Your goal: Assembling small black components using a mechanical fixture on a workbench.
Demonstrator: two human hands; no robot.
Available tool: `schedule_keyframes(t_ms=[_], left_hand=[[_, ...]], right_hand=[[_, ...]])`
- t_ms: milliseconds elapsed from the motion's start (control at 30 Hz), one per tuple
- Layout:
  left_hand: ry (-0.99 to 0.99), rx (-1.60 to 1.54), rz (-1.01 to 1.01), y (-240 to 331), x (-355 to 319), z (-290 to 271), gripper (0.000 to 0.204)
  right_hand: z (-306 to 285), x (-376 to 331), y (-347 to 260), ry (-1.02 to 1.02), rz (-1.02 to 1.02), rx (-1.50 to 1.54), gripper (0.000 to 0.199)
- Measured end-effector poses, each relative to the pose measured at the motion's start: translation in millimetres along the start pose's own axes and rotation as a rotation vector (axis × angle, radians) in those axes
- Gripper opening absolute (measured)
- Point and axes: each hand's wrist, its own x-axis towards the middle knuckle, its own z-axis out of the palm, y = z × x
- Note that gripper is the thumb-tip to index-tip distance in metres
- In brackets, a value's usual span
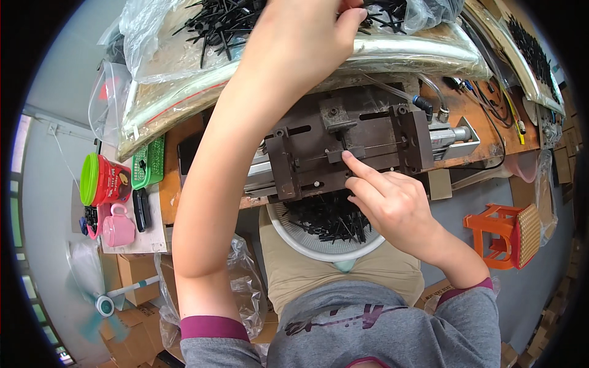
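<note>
Pressing a fingertip onto the dark metal jig point(343, 144) that sits on the workbench point(485, 110) just ahead of the person's lap.

The right hand point(389, 202) points its forefinger at the jig's middle slot, other fingers curled in, gripping nothing. The left hand point(307, 30) stretches far forward, fingertips pinched together among the black plastic pieces point(215, 21) in the clear bag; what they pinch is hidden. A white bowl point(307, 242) of similar pieces rests on the lap.

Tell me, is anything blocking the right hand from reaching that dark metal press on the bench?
Nothing visible. The right hand already has its forefinger tip on the middle of the metal fixture. The left hand is up at the bag of black plastic parts, its forearm crossing to the fixture's left.
</note>
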Motion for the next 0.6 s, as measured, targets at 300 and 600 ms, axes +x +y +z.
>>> schedule_keyframes(t_ms=[300,600], left_hand=[[0.161,-0.053,0.151,-7,-112,-9,0.032],[0.066,0.525,0.169,-29,-183,80,0.026]], right_hand=[[-29,28,11,-0.144,-0.012,0.086,0.021],[-53,179,106,0.125,-0.134,-0.386,0.022]])
